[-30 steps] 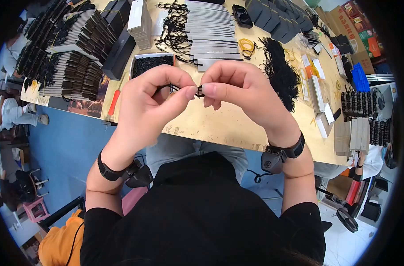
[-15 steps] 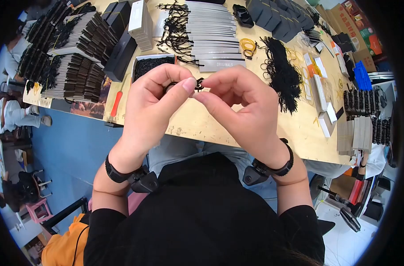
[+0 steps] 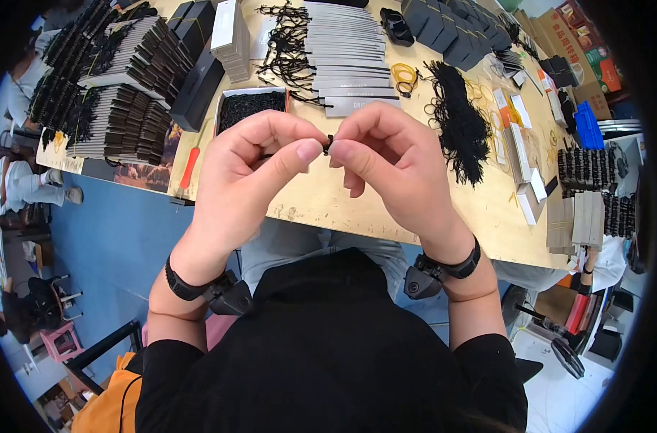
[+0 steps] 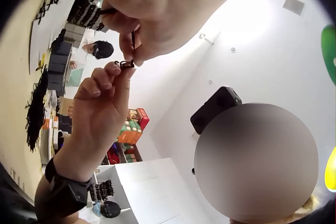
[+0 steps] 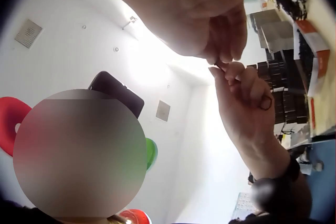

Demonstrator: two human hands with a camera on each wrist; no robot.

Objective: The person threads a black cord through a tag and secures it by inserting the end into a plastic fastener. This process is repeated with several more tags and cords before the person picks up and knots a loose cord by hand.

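Observation:
Both hands are raised over the table's near edge, fingertips almost meeting around a small black cord piece (image 3: 329, 143). My left hand (image 3: 245, 177) pinches it between thumb and forefinger. From the other side, my right hand (image 3: 404, 173) pinches it the same way. In the left wrist view the black cord (image 4: 125, 64) shows small loops at the right hand's (image 4: 102, 111) fingertips, with a strand running up to the left hand (image 4: 157, 14). A dark loop (image 5: 266, 102) lies by the left hand's (image 5: 249, 113) curled fingers in the right wrist view. Fingertips hide part of the cord.
Behind the hands are a box of black cords (image 3: 250, 108), a row of grey strips with black cords (image 3: 346, 50) and a black cord bundle (image 3: 458, 123). Stacked strips (image 3: 115, 123) stand left, beside a red-handled tool (image 3: 189, 167). Black boxes (image 3: 451, 32) are at the back.
Over the last second both wrists have shifted slightly inward and down. The right fingertips, spread apart half a second ago, have closed together on the small black piece.

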